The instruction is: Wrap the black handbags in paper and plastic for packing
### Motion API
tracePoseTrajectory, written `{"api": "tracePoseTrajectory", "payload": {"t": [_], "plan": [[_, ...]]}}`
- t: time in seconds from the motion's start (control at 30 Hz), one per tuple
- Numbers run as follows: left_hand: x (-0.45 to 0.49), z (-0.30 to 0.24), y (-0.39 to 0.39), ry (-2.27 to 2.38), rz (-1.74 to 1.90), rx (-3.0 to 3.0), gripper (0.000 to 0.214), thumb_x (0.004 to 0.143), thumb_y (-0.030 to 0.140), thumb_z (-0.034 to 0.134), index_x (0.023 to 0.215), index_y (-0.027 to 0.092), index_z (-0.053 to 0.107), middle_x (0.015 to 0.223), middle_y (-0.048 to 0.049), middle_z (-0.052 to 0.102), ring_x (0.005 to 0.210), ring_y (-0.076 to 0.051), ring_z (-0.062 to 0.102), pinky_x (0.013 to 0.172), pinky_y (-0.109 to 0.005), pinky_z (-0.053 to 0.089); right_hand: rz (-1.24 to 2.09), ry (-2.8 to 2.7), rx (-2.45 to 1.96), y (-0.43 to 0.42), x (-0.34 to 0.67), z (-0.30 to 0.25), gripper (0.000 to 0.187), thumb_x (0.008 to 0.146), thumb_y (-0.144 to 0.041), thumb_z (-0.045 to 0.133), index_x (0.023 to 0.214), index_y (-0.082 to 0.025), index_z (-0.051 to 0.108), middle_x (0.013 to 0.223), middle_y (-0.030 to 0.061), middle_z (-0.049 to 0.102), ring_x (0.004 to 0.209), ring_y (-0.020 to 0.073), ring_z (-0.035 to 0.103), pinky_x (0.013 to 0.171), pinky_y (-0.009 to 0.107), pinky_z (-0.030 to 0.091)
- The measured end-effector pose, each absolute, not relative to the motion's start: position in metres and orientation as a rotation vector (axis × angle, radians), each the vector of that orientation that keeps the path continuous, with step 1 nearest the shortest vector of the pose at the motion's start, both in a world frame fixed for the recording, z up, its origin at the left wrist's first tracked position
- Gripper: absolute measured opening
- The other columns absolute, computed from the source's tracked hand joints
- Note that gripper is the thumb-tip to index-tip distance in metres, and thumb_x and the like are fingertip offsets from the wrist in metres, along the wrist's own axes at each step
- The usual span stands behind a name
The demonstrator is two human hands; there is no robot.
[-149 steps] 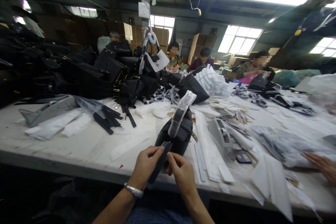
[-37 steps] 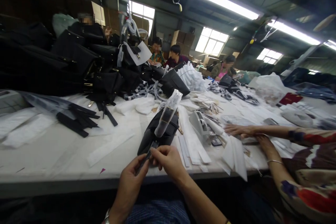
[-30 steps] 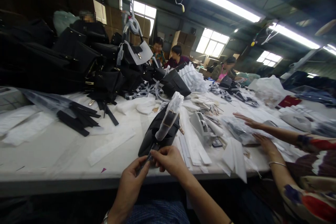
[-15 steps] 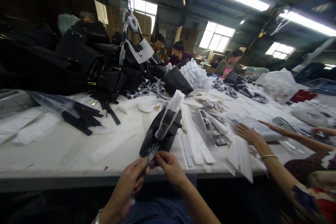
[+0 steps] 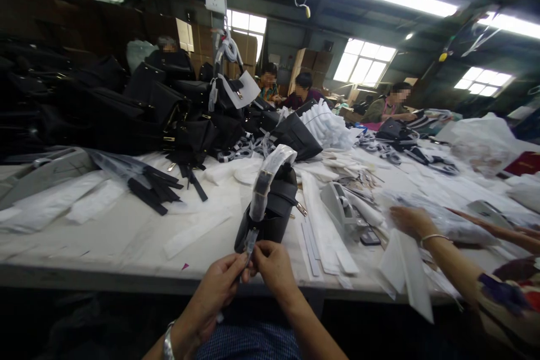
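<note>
A black handbag stands on the table's near edge in front of me. Its handle arches up, wrapped in clear plastic. From the bag's near side a dark strap in shiny plastic film runs down to my fingers. My left hand is closed around this strap below the bag. Close beside it, my right hand pinches at the same strap with thumb and fingertips. What exactly lies between the right fingertips is hidden.
Black bags are heaped at the back left. Dark straps and white wrapping strips lie left. A grey tape dispenser and white strips stand to my right. Beyond, a co-worker's hand presses a plastic-wrapped package.
My view has turned left, so the scene sits further right. The wrapped handle stands more upright, and both hands stay on the strap. The co-worker's near hand has shifted over the package.
</note>
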State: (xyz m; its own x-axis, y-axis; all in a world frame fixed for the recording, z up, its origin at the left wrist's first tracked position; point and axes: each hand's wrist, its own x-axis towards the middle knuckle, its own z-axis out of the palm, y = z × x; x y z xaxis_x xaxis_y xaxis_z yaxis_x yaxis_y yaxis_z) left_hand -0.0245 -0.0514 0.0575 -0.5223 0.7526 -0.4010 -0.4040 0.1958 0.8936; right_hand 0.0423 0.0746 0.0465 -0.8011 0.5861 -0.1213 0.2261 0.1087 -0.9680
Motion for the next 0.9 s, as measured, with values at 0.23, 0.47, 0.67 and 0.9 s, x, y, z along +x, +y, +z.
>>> {"api": "tracePoseTrajectory", "payload": {"t": [0.23, 0.47, 0.67, 0.9], "plan": [[-0.026, 0.052, -0.056, 1.493, 1.47, 0.37, 0.053, 0.076, 0.07, 0.058, 0.069, 0.018, 0.053, 0.042, 0.0127, 0.021, 0.038, -0.004, 0.01, 0.038, -0.02, 0.005, 1.576, -2.241, -0.894, 0.073, 0.033, 0.042, 0.035, 0.079, -0.044, 0.068, 0.063, -0.013, 0.07, 0.052, 0.0044, 0.064, 0.041, 0.0135, 0.058, 0.04, 0.021, 0.037], [-0.021, 0.046, -0.058, 1.435, 1.567, 0.322, 0.053, 0.073, 0.07, 0.062, 0.07, 0.018, 0.054, 0.044, 0.0122, 0.024, 0.038, -0.003, 0.012, 0.038, -0.02, 0.005, 1.641, -2.278, -0.627, 0.071, 0.056, 0.044, 0.025, 0.087, -0.034, 0.062, 0.09, -0.016, 0.078, 0.071, 0.0065, 0.072, 0.065, 0.0202, 0.068, 0.062, 0.028, 0.05], [-0.017, 0.042, -0.055, 1.387, 1.587, 0.274, 0.056, 0.071, 0.073, 0.062, 0.071, 0.018, 0.054, 0.044, 0.0121, 0.026, 0.037, -0.002, 0.013, 0.037, -0.019, 0.006, 2.379, -1.469, -0.553, 0.053, 0.072, 0.057, 0.049, 0.087, -0.057, 0.06, 0.119, -0.021, 0.069, 0.126, 0.0083, 0.066, 0.119, 0.0247, 0.058, 0.094, 0.033, 0.046], [-0.008, 0.04, -0.054, 1.259, 1.69, 0.179, 0.052, 0.072, 0.067, 0.067, 0.076, 0.017, 0.054, 0.05, 0.011, 0.034, 0.039, -0.001, 0.014, 0.036, -0.015, 0.009, 2.728, -0.654, -0.698, 0.044, 0.037, 0.066, 0.029, 0.073, -0.045, 0.078, 0.067, -0.018, 0.069, 0.112, 0.0075, 0.071, 0.123, 0.0237, 0.056, 0.094, 0.031, 0.047]]}}
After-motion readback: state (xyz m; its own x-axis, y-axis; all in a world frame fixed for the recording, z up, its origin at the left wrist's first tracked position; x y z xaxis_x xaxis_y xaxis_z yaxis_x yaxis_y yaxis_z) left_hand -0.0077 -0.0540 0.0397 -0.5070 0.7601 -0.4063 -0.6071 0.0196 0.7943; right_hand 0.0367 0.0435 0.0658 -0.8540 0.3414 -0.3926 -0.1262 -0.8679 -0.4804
